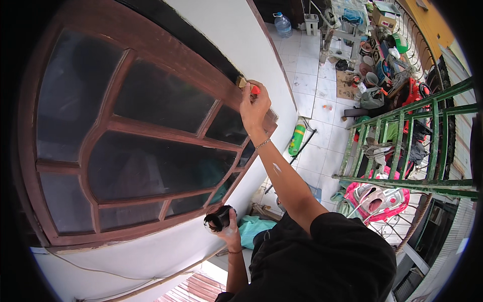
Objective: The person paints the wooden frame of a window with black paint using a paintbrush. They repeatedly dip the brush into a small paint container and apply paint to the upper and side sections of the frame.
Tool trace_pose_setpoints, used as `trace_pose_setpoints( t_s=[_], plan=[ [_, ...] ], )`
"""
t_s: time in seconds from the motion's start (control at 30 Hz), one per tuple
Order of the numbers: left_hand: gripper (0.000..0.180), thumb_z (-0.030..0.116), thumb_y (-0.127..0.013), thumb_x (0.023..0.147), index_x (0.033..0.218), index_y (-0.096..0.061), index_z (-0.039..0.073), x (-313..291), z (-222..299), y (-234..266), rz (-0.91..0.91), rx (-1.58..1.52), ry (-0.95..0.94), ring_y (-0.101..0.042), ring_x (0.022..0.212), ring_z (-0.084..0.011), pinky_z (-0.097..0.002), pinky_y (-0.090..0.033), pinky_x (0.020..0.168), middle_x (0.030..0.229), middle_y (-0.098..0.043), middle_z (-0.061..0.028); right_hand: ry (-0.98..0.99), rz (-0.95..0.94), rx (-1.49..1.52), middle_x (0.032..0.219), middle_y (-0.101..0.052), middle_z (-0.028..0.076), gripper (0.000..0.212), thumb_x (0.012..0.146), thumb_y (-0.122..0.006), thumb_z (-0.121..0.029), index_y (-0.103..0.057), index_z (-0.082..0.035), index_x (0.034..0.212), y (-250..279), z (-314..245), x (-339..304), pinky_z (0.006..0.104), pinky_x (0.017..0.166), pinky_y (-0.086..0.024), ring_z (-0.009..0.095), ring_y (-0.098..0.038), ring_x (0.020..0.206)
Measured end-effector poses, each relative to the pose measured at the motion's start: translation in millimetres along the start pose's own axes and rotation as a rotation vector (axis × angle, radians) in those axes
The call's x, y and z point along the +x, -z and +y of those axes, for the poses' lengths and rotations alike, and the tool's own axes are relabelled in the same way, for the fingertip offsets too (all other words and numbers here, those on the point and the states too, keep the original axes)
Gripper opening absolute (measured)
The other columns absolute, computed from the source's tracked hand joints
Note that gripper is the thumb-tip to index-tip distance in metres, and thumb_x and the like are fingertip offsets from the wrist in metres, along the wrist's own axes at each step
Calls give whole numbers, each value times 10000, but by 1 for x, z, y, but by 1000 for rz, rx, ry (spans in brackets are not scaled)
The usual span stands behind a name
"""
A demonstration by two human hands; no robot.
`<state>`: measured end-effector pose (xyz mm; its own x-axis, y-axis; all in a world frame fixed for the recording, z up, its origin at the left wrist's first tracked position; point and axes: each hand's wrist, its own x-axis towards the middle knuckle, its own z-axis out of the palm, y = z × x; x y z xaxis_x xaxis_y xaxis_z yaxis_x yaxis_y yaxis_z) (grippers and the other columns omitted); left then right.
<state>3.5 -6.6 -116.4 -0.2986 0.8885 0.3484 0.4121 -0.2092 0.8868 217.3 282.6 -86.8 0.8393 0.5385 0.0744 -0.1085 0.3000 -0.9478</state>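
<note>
My right hand [254,106] is raised to the upper corner of the brown wooden window frame [166,48]. Its fingers are closed on a small paintbrush [255,90] with a red handle and a gold-coloured band; the bristles are mostly hidden. The tool touches or almost touches the black strip [186,38] between the frame and the white wall [229,30]. Lower down, my left hand [230,234] is wrapped round a small cup of black paint [219,218], held near the frame's bottom edge. Dark glass panes [156,166] fill the frame.
A green metal ladder [427,143] stands at the right. Behind it, assorted clutter and a pink and white item [382,199] lie on the tiled floor [322,113]. A green bottle [297,138] lies near the wall; a water jug [283,25] stands farther off. Teal cloth [254,229] is beside my left hand.
</note>
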Motion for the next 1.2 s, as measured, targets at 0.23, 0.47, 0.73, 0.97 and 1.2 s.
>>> trace_pose_setpoints(
  t_s=[0.23, 0.47, 0.73, 0.97, 1.2],
  plan=[
    [412, -16, -831, 822, 1157, -592, -5, 10, 20, -4, 27, -33, -38, -642, 990, -200, -322, -547, 896, 1112, -644, -115, -64, -23, 521, 1038, -708, 151, 233, 1042, -625, -166, -638, 50, 1128, 0, 0, 8, 308, 784, -610, 198, -741, 894],
    [680, 193, -982, 706, 1212, -585, -26, 52, 53, -15, -15, -450, 80, -680, 1054, -223, -343, -545, 935, 1126, -697, -134, -350, 113, 587, 1063, -710, 217, 213, 1002, -626, -86, -605, 89, 1121, 27, 74, 17, 319, 842, -619, 287, -756, 924],
    [987, 529, -923, 565, 1310, -539, 7, 81, 47, 0, -117, -669, 55, -689, 1113, -341, -471, -626, 912, 1198, -668, -164, 0, -10, 196, 1040, -717, 203, 199, 1000, -626, -79, -624, 88, 1109, -8, 33, 11, 290, 787, -624, 260, -758, 897],
    [1002, 595, -866, 569, 1312, -544, 6, 86, 46, 8, -83, -617, 58, -693, 1104, -325, -469, -633, 887, 1186, -668, -153, -66, -30, 527, 1044, -704, 192, 267, 1024, -614, -157, -611, 73, 1161, 4, -1, 9, 354, 860, -601, 257, -733, 945],
    [1029, 591, -923, 585, 1318, -533, -17, 82, 41, 14, -57, -543, 27, -687, 1088, -297, -430, -590, 941, 1165, -669, -147, -288, 78, 565, 1073, -678, 186, 246, 1032, -620, -137, -589, 70, 1160, 26, 66, 2, 350, 868, -604, 270, -736, 948]
  ],
)
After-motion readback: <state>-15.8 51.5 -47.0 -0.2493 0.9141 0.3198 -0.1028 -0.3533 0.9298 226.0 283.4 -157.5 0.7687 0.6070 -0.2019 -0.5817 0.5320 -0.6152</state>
